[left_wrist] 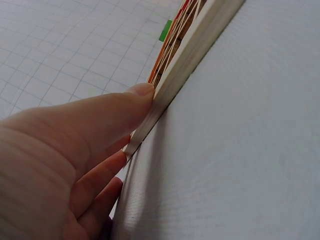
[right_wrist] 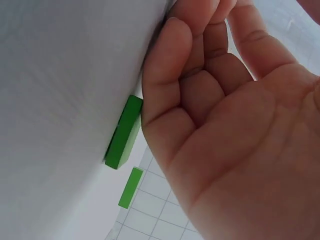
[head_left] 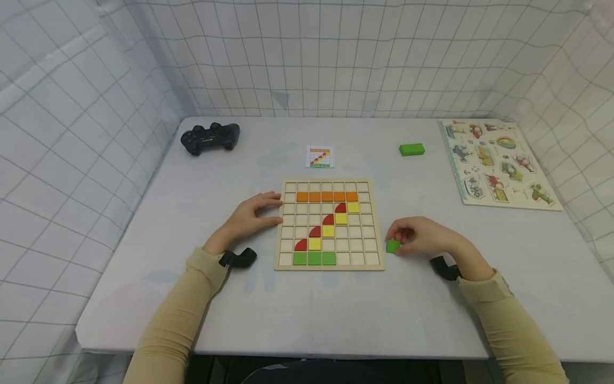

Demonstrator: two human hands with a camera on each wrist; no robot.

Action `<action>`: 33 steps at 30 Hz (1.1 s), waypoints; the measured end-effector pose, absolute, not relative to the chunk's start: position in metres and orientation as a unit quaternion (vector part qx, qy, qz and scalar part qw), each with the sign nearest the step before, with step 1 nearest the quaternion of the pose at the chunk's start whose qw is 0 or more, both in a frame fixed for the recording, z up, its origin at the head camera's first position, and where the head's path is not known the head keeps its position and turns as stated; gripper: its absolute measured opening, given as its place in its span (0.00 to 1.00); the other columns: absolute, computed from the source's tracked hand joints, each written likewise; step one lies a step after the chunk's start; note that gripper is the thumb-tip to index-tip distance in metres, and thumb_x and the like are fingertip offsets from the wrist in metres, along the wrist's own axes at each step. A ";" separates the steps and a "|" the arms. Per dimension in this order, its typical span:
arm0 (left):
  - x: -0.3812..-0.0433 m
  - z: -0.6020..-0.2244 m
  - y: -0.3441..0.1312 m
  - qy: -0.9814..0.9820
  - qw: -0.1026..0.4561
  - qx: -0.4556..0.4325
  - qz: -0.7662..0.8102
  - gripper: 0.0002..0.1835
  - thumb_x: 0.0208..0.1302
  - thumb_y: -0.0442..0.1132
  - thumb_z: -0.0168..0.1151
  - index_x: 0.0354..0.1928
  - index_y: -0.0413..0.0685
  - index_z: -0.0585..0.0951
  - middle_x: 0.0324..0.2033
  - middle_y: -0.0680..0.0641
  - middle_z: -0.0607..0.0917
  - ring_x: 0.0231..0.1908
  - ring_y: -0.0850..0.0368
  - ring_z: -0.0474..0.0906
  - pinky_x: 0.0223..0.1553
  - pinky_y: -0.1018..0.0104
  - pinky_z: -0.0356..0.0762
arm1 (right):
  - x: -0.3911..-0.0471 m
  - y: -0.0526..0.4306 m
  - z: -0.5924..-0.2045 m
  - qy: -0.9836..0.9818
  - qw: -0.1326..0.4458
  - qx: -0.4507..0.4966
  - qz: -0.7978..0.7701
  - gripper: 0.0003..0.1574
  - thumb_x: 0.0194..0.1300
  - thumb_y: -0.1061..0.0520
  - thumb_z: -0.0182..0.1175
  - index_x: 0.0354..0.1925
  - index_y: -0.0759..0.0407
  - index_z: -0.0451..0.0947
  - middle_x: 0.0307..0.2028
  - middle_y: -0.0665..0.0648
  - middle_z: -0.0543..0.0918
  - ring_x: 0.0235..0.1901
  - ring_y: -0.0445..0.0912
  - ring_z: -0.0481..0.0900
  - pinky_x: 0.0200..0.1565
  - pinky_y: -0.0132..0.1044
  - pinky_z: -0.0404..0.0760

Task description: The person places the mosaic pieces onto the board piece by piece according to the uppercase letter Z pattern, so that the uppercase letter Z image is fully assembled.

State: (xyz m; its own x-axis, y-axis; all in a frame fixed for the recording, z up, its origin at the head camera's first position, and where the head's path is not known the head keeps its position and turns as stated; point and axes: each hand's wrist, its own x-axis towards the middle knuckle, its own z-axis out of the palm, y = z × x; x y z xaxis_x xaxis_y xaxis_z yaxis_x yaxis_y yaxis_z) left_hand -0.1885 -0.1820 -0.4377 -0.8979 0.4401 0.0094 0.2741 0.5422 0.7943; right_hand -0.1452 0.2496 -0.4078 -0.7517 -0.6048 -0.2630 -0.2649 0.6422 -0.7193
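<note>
A square wooden grid board [head_left: 343, 234] lies in the middle of the table. It holds an orange row near the top, a diagonal of red quarter-circle and yellow tiles, and several green tiles at bottom left. My left hand [head_left: 249, 216] touches the board's left edge with thumb and fingers spread; the left wrist view shows the thumb [left_wrist: 120, 107] against that edge. Right of the board, my right hand [head_left: 424, 236] pinches a green square tile [head_left: 393, 246] between thumb and finger, low over the table. Curled fingers [right_wrist: 167, 65] hide that pinch in the right wrist view.
Behind the board lies a small pattern card [head_left: 320, 157]. A green oblong block [head_left: 412, 150] sits at back right. A picture puzzle board [head_left: 501, 164] occupies the far right, and a black game controller [head_left: 210, 137] the back left. Gridded curtains border the table.
</note>
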 end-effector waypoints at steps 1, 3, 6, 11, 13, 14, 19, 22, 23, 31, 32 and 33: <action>-0.188 -0.437 -0.182 0.873 0.097 0.204 0.432 0.27 0.57 0.52 0.67 0.57 0.50 0.78 0.64 0.53 0.69 0.68 0.56 0.54 0.69 0.57 0.51 | -0.146 0.249 -0.408 0.869 0.250 -0.254 -0.343 0.14 0.53 0.62 0.69 0.39 0.54 0.79 0.30 0.49 0.76 0.33 0.45 0.72 0.35 0.32 0.76; -0.188 -0.437 -0.182 0.873 0.097 0.204 0.433 0.27 0.57 0.52 0.67 0.57 0.50 0.78 0.64 0.53 0.69 0.68 0.56 0.54 0.69 0.57 0.51 | -0.147 0.249 -0.408 0.865 0.253 -0.263 -0.346 0.10 0.55 0.61 0.68 0.37 0.52 0.79 0.28 0.49 0.75 0.31 0.45 0.72 0.33 0.32 0.75; -0.188 -0.437 -0.182 0.873 0.097 0.205 0.432 0.27 0.57 0.52 0.67 0.57 0.49 0.78 0.64 0.53 0.69 0.68 0.56 0.54 0.69 0.57 0.51 | -0.149 0.248 -0.407 0.860 0.256 -0.274 -0.347 0.05 0.59 0.60 0.65 0.35 0.52 0.80 0.26 0.48 0.75 0.29 0.43 0.71 0.30 0.32 0.73; -0.188 -0.438 -0.182 0.873 0.095 0.208 0.430 0.27 0.57 0.52 0.67 0.57 0.49 0.78 0.64 0.53 0.69 0.68 0.56 0.54 0.70 0.57 0.51 | -0.150 0.244 -0.403 0.864 0.264 -0.274 -0.329 0.02 0.62 0.57 0.63 0.35 0.53 0.79 0.26 0.48 0.75 0.29 0.43 0.70 0.30 0.32 0.72; -0.189 -0.438 -0.183 0.873 0.094 0.209 0.430 0.27 0.57 0.52 0.67 0.57 0.49 0.78 0.64 0.53 0.69 0.68 0.55 0.54 0.70 0.57 0.51 | -0.152 0.241 -0.401 0.870 0.266 -0.274 -0.312 0.02 0.63 0.56 0.62 0.36 0.53 0.79 0.27 0.47 0.75 0.29 0.43 0.70 0.31 0.33 0.72; -0.189 -0.438 -0.183 0.873 0.093 0.210 0.430 0.27 0.57 0.52 0.67 0.57 0.49 0.78 0.64 0.52 0.69 0.68 0.55 0.54 0.70 0.57 0.51 | -0.153 0.240 -0.400 0.872 0.268 -0.274 -0.303 0.02 0.64 0.56 0.61 0.36 0.53 0.79 0.27 0.47 0.76 0.29 0.43 0.70 0.32 0.33 0.72; -0.189 -0.438 -0.183 0.873 0.093 0.208 0.431 0.27 0.57 0.52 0.67 0.57 0.49 0.78 0.64 0.52 0.69 0.68 0.55 0.54 0.70 0.57 0.50 | -0.158 0.230 -0.388 0.874 0.270 -0.284 -0.286 0.04 0.65 0.55 0.60 0.35 0.53 0.78 0.26 0.48 0.74 0.28 0.43 0.69 0.30 0.34 0.70; -0.189 -0.438 -0.183 0.872 0.095 0.205 0.434 0.27 0.57 0.52 0.67 0.57 0.49 0.78 0.64 0.53 0.69 0.68 0.56 0.54 0.70 0.57 0.50 | -0.160 0.220 -0.383 0.872 0.263 -0.293 -0.291 0.05 0.65 0.53 0.60 0.36 0.52 0.78 0.26 0.47 0.73 0.28 0.43 0.69 0.30 0.34 0.70; -0.188 -0.438 -0.183 0.872 0.095 0.205 0.434 0.27 0.57 0.53 0.67 0.57 0.49 0.78 0.64 0.53 0.69 0.68 0.56 0.54 0.70 0.57 0.50 | -0.160 0.217 -0.381 0.871 0.262 -0.296 -0.293 0.05 0.65 0.53 0.60 0.37 0.52 0.78 0.26 0.48 0.73 0.29 0.44 0.69 0.30 0.34 0.70; -0.188 -0.437 -0.183 0.872 0.097 0.206 0.434 0.27 0.57 0.52 0.67 0.57 0.49 0.78 0.64 0.52 0.69 0.68 0.55 0.54 0.70 0.57 0.51 | -0.158 0.187 -0.378 0.853 0.270 -0.326 -0.306 0.05 0.65 0.56 0.60 0.40 0.51 0.76 0.28 0.47 0.76 0.30 0.43 0.72 0.33 0.35 0.75; -0.188 -0.436 -0.183 0.872 0.097 0.206 0.434 0.27 0.57 0.52 0.67 0.57 0.49 0.78 0.64 0.52 0.69 0.68 0.55 0.54 0.70 0.57 0.51 | -0.157 0.184 -0.379 0.850 0.271 -0.331 -0.307 0.04 0.65 0.56 0.60 0.39 0.51 0.76 0.28 0.47 0.76 0.30 0.43 0.73 0.33 0.35 0.75; -0.188 -0.436 -0.182 0.872 0.097 0.206 0.434 0.27 0.57 0.52 0.67 0.57 0.49 0.78 0.64 0.52 0.69 0.68 0.55 0.54 0.70 0.57 0.51 | -0.156 0.181 -0.379 0.848 0.272 -0.336 -0.308 0.03 0.65 0.57 0.59 0.39 0.52 0.76 0.28 0.47 0.76 0.30 0.43 0.73 0.33 0.35 0.76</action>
